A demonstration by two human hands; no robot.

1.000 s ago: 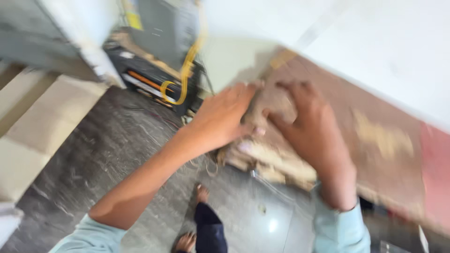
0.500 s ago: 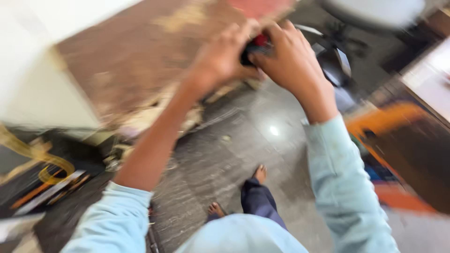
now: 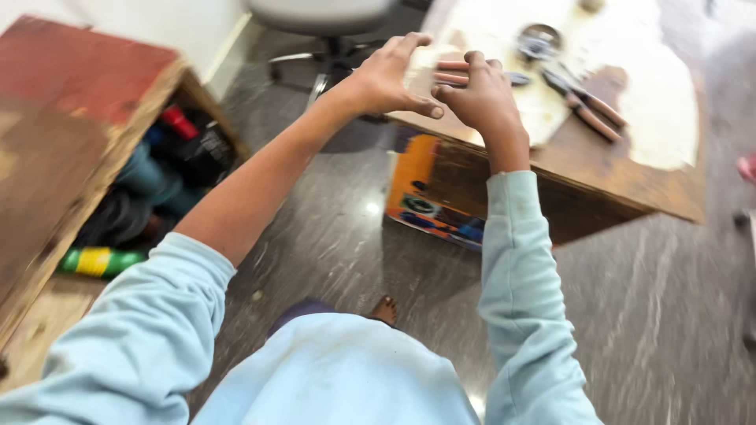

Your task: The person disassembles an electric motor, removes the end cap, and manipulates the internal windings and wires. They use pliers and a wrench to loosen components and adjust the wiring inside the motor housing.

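Both hands are raised together over the near edge of a worn wooden desk (image 3: 630, 185); the left hand (image 3: 390, 79) is spread wide with fingers curled, empty; the right hand (image 3: 476, 94) is half-closed, and whether it grips anything cannot be told through the blur; a pair of pliers (image 3: 587, 106) lies on the desk just right of and beyond the right hand, its long axis slanting down-right, so the right hand is nearer.

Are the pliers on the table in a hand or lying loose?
Lying loose. The pliers rest flat on the table, apart from both hands: the right hand and the left hand are raised beside them.
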